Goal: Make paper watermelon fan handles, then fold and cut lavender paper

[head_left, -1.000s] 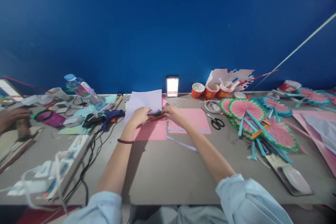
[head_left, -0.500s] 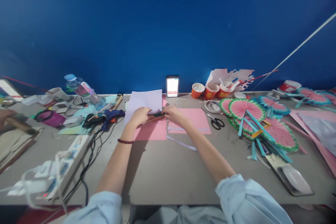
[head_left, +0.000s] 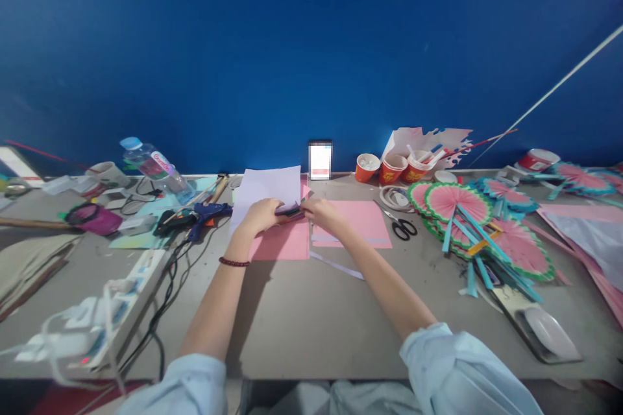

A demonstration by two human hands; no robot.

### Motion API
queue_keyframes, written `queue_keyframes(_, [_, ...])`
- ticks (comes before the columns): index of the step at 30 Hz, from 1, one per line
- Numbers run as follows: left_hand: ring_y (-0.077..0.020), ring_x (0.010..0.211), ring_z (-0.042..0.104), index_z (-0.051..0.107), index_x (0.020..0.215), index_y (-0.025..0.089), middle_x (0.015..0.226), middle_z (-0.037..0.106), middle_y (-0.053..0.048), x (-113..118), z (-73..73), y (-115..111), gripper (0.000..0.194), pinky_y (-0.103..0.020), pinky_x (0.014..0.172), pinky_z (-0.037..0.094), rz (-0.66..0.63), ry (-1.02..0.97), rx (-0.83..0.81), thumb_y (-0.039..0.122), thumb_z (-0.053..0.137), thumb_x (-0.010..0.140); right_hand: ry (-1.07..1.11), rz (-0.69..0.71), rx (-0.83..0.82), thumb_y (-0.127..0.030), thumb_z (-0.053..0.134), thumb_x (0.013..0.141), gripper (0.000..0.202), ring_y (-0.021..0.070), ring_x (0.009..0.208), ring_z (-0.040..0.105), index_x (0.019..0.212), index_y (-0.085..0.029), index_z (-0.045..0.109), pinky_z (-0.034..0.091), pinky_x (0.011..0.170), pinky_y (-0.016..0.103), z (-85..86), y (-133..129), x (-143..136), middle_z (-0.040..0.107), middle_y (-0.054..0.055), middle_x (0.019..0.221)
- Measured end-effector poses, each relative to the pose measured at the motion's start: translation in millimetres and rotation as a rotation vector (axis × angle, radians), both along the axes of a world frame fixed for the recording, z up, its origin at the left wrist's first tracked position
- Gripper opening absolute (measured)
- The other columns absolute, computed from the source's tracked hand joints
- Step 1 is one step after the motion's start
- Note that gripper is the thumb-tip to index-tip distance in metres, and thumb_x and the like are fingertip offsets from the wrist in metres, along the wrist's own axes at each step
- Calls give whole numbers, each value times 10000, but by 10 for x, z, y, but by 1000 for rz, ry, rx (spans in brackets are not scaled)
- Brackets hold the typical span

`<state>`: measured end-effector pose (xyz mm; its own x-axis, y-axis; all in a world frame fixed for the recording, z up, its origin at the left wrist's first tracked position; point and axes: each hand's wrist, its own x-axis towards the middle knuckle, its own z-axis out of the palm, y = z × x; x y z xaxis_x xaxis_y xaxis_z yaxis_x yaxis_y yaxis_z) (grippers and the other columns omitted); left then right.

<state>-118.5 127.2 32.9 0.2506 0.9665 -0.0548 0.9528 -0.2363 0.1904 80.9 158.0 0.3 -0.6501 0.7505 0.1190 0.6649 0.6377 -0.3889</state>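
Observation:
A sheet of lilac paper (head_left: 272,185) rises at a slant over pink paper (head_left: 280,243) at the middle of the desk. My left hand (head_left: 261,214) is closed on its lower edge from the left, thumb toward the middle. At that edge lies a narrow, folded-looking band with dark and greenish lines (head_left: 291,211); its details are too small to make out. From the right, my right hand (head_left: 318,213) pinches the same edge, fingers bent together. Beneath my right wrist lie another pink sheet (head_left: 360,220) and a thin lilac paper strip (head_left: 338,266).
Black-handled scissors (head_left: 403,228) and red paper cups (head_left: 392,168) stand to the right, near pleated watermelon-coloured paper fans (head_left: 457,204). On the left are a blue glue gun (head_left: 204,217), a plastic bottle (head_left: 158,168) and a power strip (head_left: 131,305) with trailing cables. A lit phone (head_left: 320,161) leans against the wall.
My hands have barely shifted, their fingers moving slightly along the lilac paper's lower edge. Another person's hand at the far left has left the view.

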Motion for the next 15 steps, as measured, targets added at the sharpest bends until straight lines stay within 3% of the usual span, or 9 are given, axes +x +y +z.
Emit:
queue_keyframes(10, [-233, 813, 627, 625, 790, 208, 859, 692, -81, 53, 18, -7, 217, -275, 619, 365, -36, 109, 51, 384, 506, 839, 11, -36, 37, -120, 486, 874, 208, 153, 821, 579, 1001, -186, 636, 373, 671, 229, 68, -64, 14, 660, 52, 961])
queue_keyframes(15, [-237, 818, 628, 639, 807, 215, 871, 695, -84, 53, 11, -5, 209, -278, 634, 373, -43, 95, 56, 367, 499, 843, 4, -4, 81, -115, 490, 848, 235, 155, 908, 579, 949, -213, 678, 405, 706, 233, 12, -32, 56, 619, 33, 1122])
